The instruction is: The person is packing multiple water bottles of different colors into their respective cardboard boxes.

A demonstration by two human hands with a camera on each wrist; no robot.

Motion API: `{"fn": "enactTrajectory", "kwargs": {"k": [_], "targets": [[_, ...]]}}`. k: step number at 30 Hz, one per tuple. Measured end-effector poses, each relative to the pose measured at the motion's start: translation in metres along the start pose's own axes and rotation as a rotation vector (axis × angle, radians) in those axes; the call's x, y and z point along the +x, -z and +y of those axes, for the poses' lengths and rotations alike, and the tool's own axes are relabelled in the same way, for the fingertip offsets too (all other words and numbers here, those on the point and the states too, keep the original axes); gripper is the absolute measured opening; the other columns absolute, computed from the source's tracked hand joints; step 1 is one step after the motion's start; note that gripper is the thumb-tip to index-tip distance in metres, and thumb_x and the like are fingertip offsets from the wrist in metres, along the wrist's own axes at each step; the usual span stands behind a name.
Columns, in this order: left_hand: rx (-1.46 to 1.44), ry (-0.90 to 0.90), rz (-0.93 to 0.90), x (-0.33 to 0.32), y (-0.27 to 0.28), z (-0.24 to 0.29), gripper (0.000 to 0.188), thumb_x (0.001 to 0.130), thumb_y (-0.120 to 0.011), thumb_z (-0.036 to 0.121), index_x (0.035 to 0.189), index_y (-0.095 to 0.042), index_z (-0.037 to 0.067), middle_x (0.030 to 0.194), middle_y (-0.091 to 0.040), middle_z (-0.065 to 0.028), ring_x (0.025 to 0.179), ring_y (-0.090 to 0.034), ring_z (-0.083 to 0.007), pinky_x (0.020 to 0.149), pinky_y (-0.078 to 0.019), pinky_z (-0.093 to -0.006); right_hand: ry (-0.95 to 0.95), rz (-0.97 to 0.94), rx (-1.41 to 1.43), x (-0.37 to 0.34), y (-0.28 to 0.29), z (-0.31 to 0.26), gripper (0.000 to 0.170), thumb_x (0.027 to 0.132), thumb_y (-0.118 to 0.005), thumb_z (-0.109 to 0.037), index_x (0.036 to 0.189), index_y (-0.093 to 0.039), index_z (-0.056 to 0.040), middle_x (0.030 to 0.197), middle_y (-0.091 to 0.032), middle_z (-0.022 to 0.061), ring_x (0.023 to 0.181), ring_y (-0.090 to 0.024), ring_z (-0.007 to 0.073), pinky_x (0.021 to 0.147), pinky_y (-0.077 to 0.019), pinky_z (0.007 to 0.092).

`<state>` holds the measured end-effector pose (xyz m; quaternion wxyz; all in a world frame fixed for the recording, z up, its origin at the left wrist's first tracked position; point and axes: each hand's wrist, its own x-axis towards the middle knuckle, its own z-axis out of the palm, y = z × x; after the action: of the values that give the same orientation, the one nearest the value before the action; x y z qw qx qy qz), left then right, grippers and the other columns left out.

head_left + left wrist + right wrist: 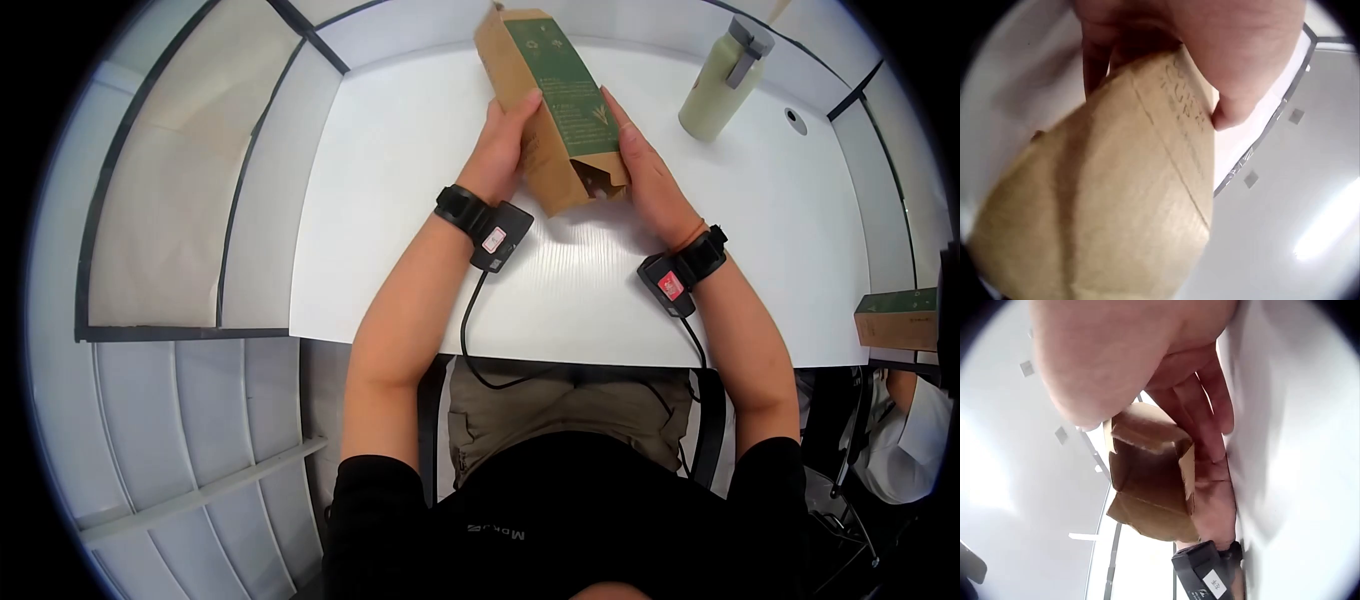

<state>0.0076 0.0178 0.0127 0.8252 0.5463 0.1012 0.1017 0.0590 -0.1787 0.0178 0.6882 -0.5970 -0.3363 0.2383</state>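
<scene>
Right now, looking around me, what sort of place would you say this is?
Probably a partitioned workstation or recording booth, though I can't be certain: pale, dark-edged panels line the sides of a white table, and there are cabled black wrist devices.

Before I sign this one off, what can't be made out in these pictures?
- Held box: fine print on its green panel is too small in the head view.
- Side lettering: blurred in the left wrist view.
- Box's inside: partly hidden by a flap and shadow in the right wrist view.
- Bottle: contents hidden by its wall and lid, head view.
- Seated person: cut off by the head view's right edge.
</scene>
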Motion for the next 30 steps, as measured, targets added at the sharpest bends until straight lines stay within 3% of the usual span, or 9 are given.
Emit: {"fn": "enactTrajectory", "kwargs": {"k": [1,4,7,14,19,22,23,27,30], "targets": [[0.017,-0.014,-0.074,0.0,0.0,-0.001,0.078,0.099,-0.06,0.047,0.149,-0.022,0.001,0.145,-0.044,-0.0156,0.135,-0.045,-0.0263,0.111,-0.0407,-0.0433,0.034,-0.024,-0.065,0.002,0.002,0.0,0.068,0.11,-0.029,-0.048,0.162,-0.013,-0.0076,0.16,-0.034,0.0104,0.145,-0.035,0.0197,0.119,-0.0282,0.031],[0.04,0.031,-0.143,0.001,0.004,-0.005,0.08,0.1,-0.055,0.053,0.152,-0.019,0.004,0.15,-0.041,-0.015,0.138,-0.043,-0.0273,0.114,-0.0364,-0.0444,0.018,-0.026,-0.078,0.005,-0.003,-0.002,0.063,0.111,-0.026,-0.045,0.163,-0.015,-0.0104,0.162,-0.032,0.0094,0.145,-0.035,0.02,0.119,-0.029,0.0322],[0.098,0.042,-0.209,-0.002,0.004,-0.006,0.077,0.1,-0.047,0.06,0.151,-0.028,0.005,0.15,-0.043,-0.0158,0.139,-0.042,-0.0277,0.117,-0.0329,-0.0459,-0.033,-0.068,0.049,0.005,-0.005,-0.005,0.065,0.111,-0.031,-0.045,0.162,-0.016,-0.0082,0.161,-0.033,0.0093,0.143,-0.038,0.0178,0.117,-0.03,0.0299],[-0.035,0.09,-0.268,-0.015,-0.008,0.002,0.087,0.095,-0.037,0.073,0.149,-0.04,0.005,0.146,-0.051,-0.0166,0.133,-0.052,-0.0292,0.112,-0.0408,-0.0439,-0.308,-0.035,-0.095,0.002,-0.002,-0.012,0.059,0.106,-0.053,-0.035,0.16,-0.032,-0.0245,0.136,-0.042,0.008,0.124,-0.052,0.0205,0.108,-0.0408,0.0317],[-0.23,0.072,-0.33,-0.022,-0.019,0.004,0.087,0.097,-0.033,0.073,0.149,-0.041,0.004,0.145,-0.051,-0.0181,0.13,-0.053,-0.0299,0.111,-0.043,-0.0424,-0.168,-0.061,-0.119,0.001,-0.002,-0.002,0.06,0.103,-0.06,-0.031,0.158,-0.037,-0.0238,0.13,-0.041,0.0082,0.125,-0.05,0.0222,0.108,-0.0415,0.0328],[-0.105,-0.028,-0.286,-0.014,-0.021,-0.009,0.077,0.1,-0.046,0.064,0.144,-0.038,0.002,0.136,-0.055,-0.0166,0.124,-0.057,-0.0285,0.107,-0.0451,-0.0427,-0.063,-0.106,-0.25,0.002,-0.003,0.005,0.061,0.104,-0.057,-0.034,0.158,-0.035,-0.0187,0.136,-0.042,0.0104,0.131,-0.046,0.0236,0.108,-0.0409,0.0337],[-0.069,-0.093,-0.233,-0.011,-0.019,-0.011,0.073,0.097,-0.063,0.052,0.14,-0.035,0.0,0.131,-0.057,-0.0172,0.119,-0.061,-0.0285,0.1,-0.052,-0.0441,-0.091,-0.091,-0.125,0.003,-0.003,0.005,0.062,0.105,-0.055,-0.036,0.159,-0.031,-0.0164,0.138,-0.042,0.0114,0.132,-0.046,0.024,0.109,-0.0409,0.0343],[-0.06,-0.055,-0.138,-0.013,-0.018,0.003,0.071,0.089,-0.078,0.036,0.132,-0.038,-0.003,0.123,-0.059,-0.0185,0.109,-0.066,-0.0275,0.086,-0.061,-0.0407,-0.138,-0.048,0.088,0.005,-0.007,0.004,0.07,0.107,-0.046,-0.042,0.161,-0.017,-0.0083,0.143,-0.044,0.0144,0.133,-0.047,0.0248,0.109,-0.0411,0.0361],[0.063,-0.042,-0.115,-0.016,-0.022,0.005,0.059,0.097,-0.065,0.043,0.133,-0.047,0.001,0.125,-0.063,-0.0135,0.113,-0.064,-0.024,0.096,-0.0557,-0.0407,-0.118,-0.039,0.028,0.001,-0.009,-0.001,0.073,0.108,-0.044,-0.044,0.161,-0.012,-0.0059,0.141,-0.046,0.0145,0.131,-0.048,0.0244,0.108,-0.042,0.0364]]}}
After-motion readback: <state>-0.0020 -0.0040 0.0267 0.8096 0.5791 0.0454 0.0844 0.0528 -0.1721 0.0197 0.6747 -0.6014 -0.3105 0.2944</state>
